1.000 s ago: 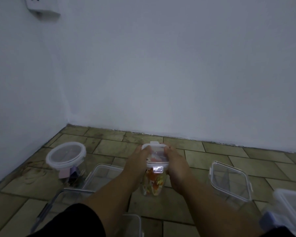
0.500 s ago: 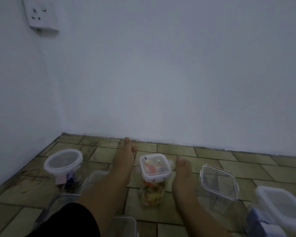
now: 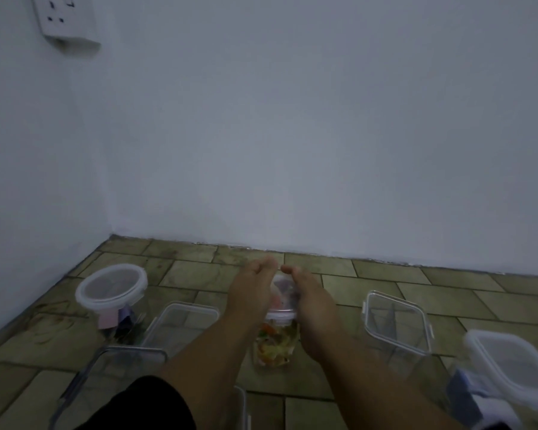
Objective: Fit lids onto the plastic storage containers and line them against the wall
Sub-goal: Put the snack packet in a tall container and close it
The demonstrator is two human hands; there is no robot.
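Observation:
A small tall clear container (image 3: 275,346) holding colourful pieces stands on the tiled floor, about one tile short of the wall. Its white clip lid (image 3: 281,294) sits on top, mostly covered by my hands. My left hand (image 3: 250,294) lies over the lid's left side and my right hand (image 3: 308,302) over its right side. The fingers of both reach past the lid's far edge, where the fingertips nearly meet. A round container (image 3: 112,288) with a white-rimmed lid stands at the left. A lidded clear square container (image 3: 396,319) stands at the right.
Two open clear containers, one small (image 3: 184,319) and one larger (image 3: 118,367), stand near my left arm. A white-lidded box (image 3: 510,364) sits at the bottom right. The white wall (image 3: 292,150) meets the floor just beyond my fingertips. A wall socket (image 3: 66,20) is at the top left.
Half a second ago my hands lay flat on the floor either side of the small container. Now both have closed in over its lid.

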